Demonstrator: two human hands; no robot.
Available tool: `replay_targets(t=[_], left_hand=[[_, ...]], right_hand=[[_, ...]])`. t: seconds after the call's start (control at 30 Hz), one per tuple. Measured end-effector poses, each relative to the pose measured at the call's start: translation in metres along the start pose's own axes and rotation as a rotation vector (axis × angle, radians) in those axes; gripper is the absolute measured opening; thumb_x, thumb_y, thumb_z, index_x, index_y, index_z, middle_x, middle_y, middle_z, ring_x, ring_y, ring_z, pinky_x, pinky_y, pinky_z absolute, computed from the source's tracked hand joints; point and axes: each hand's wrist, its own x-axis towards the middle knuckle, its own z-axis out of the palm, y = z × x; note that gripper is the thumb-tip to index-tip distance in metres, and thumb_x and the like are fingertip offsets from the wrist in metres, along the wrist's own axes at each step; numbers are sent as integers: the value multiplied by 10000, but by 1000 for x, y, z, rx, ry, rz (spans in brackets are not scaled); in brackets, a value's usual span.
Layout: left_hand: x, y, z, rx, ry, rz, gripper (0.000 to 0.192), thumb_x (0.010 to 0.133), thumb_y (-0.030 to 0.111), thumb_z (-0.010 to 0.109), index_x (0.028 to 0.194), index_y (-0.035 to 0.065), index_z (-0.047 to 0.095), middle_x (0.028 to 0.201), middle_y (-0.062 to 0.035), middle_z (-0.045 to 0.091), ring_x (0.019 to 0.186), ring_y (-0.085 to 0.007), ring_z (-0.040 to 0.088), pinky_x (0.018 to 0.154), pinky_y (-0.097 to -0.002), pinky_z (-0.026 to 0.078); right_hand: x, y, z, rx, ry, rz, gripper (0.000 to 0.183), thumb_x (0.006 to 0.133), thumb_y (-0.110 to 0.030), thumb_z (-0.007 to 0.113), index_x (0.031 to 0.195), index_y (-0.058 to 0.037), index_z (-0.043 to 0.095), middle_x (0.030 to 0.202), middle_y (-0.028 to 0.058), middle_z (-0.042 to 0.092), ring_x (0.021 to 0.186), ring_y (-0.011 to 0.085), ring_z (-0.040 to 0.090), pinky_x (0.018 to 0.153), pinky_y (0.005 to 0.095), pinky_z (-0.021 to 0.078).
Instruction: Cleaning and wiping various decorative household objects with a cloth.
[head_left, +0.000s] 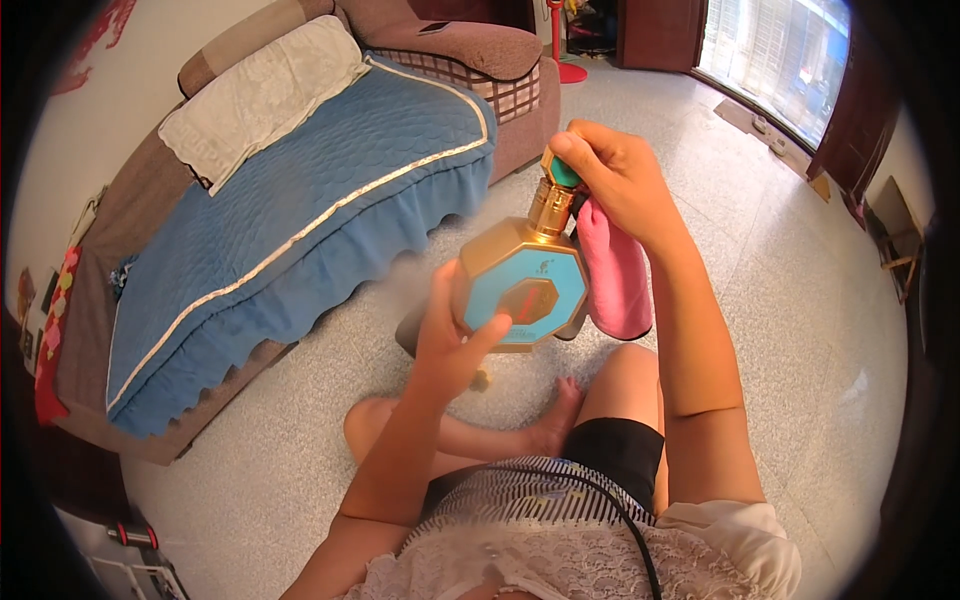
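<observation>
My left hand (457, 337) grips the lower left side of an octagonal bottle (559, 262) with a gold body, a turquoise face and a gold neck. The bottle is tilted, its neck pointing up and slightly right. My right hand (611, 169) holds the gold stopper with a green face (562, 172) at the top of the neck; whether the stopper is seated or loose I cannot tell. Just below my right hand is a pink cloth item (616, 277), partly hidden by the hand. Dark objects behind the bottle are mostly hidden.
A sofa (517, 142) with a blue quilted cover (322, 165) and a cream cloth (262, 97) stands at the left. My bent legs are on the speckled floor (765, 300). A red stand base (571, 73) and a bright doorway are at the back.
</observation>
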Motion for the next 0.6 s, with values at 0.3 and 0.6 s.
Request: replay_targets(t=[0.3,0.6], left_hand=[[22,-9,3,-148,238,-84,684,868,110,692,1433,61,310,1255,-112,522,1129,-185,535,924,-293,454],[38,1,15,-219,291,-34,662,870,138,714,1400,59,325,1237,-111,516,1101,-177,538,910,-293,475]], right_hand=[[-33,24,22,237,577,154,240,930,-248,681,993,-32,598,899,37,627,778,98,586,662,282,463],[-91,34,87,-480,332,-597,258,734,5,693,979,-53,637,892,106,610,809,305,593,713,384,468]])
